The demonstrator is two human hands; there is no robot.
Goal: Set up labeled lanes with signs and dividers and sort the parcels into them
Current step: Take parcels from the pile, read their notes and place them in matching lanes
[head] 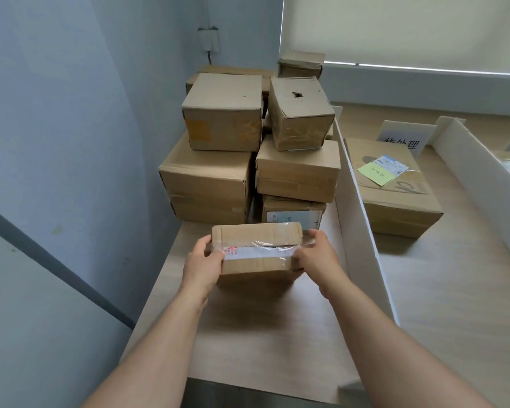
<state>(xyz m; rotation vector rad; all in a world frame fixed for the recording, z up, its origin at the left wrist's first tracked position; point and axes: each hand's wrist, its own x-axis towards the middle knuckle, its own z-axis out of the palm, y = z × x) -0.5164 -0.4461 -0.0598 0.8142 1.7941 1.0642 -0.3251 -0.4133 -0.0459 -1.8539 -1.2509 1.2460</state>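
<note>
Sorting is under way: the person holds a small taped box between both hands, just in front of the stack of unsorted boxes piled at the far left corner of the surface. The left hand grips the box's left end, fingers curled round it; the right hand clasps the right end the same way. Both forearms reach straight forward, the box level and, as far as I can tell, lifted slightly off the surface. A white divider stands just to the right, and beyond it a lane with a sign already holds one larger box. The next move likely calls for reading the label, then carrying the box over the divider into its lane.
</note>
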